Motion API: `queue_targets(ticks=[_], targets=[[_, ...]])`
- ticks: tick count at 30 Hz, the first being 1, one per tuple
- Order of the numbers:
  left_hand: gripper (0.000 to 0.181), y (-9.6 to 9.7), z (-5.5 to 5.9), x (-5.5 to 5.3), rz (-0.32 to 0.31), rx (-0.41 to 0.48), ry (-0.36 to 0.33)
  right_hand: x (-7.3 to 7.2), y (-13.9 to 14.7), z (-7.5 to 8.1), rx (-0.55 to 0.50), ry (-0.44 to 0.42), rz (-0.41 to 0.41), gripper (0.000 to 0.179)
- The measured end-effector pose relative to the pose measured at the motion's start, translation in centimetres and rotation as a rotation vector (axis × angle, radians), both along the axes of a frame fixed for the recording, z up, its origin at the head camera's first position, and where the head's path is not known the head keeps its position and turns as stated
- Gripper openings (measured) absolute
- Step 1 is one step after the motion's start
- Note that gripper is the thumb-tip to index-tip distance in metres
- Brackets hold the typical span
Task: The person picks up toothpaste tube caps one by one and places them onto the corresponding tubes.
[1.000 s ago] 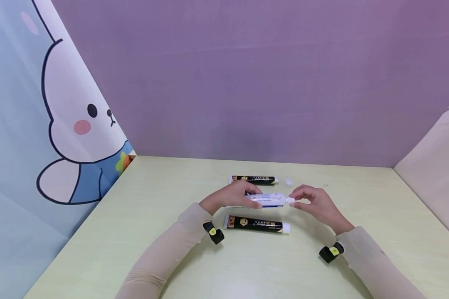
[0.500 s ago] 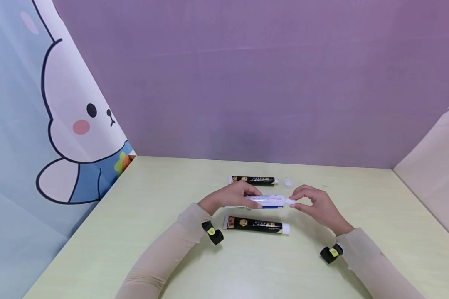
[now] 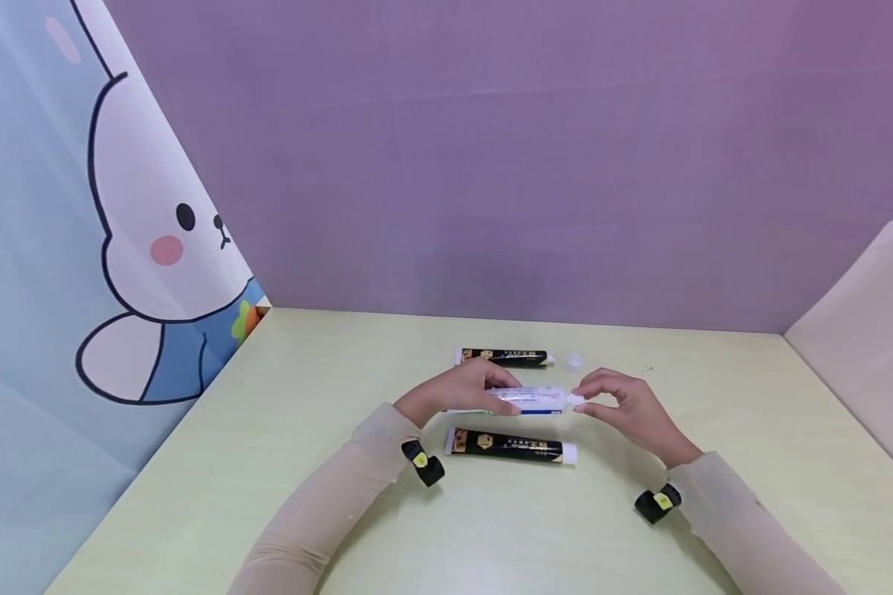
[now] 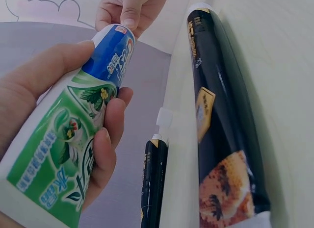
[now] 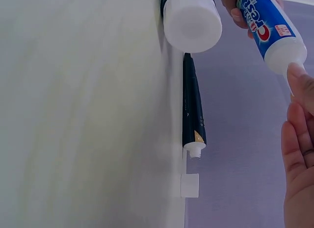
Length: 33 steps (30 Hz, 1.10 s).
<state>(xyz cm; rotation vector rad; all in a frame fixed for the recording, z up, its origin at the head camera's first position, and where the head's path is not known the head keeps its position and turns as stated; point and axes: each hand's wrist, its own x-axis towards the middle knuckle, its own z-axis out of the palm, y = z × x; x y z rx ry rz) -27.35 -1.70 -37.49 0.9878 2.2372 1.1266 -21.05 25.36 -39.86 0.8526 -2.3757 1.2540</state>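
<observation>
Leftmost, a curtain printed with a cartoon rabbit (image 3: 156, 240) hangs beside the pale green table (image 3: 283, 463). Your left hand (image 3: 465, 388) is wrapped around a white toothpaste tube (image 3: 537, 398), held level just above the table's middle. Its label shows green leaves, Chinese characters and a blue band reading "Crest". Judging by its look, the tube is light, soft and squeezable, so grip its firmer shoulder near the nozzle. Below it lies a capped black tube (image 3: 509, 446) with gold print; beyond lies an uncapped black tube (image 3: 502, 358), its loose white cap (image 3: 574, 361) just beside the nozzle. Your right hand (image 3: 625, 405) pinches the white tube's cap end with its fingertips.
</observation>
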Motion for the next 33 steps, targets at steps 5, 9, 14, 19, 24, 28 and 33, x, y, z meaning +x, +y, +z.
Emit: queue_targets(ticks=[5,9,14,19,24,28,33], targets=[[0.035,0.0,-0.1,-0.1,0.001,0.029,0.014,0.6,-0.5,1.0,0.036,-0.052,-0.047,0.018],[0.034,0.0,-0.3,0.0,0.004,0.036,0.044,0.2,-0.1,0.2,0.053,-0.116,-0.071,0.017],[0.035,0.0,-0.4,0.1,0.005,0.044,0.061,-0.3,0.4,-0.8,0.038,-0.166,-0.063,0.014],[0.035,0.0,-0.4,0.2,0.000,0.038,0.091,-0.3,0.4,-1.0,0.032,-0.186,-0.054,0.011],[0.035,0.0,-0.4,0.2,0.007,0.030,0.104,-0.2,0.2,-0.9,0.044,-0.177,-0.059,0.008],[0.036,0.0,-0.4,0.2,0.012,0.026,0.107,-0.2,0.0,-0.9,0.056,-0.173,-0.052,0.008],[0.037,0.0,-0.4,0.3,0.011,0.027,0.109,-0.3,0.0,-1.0,0.063,-0.173,-0.047,0.011]])
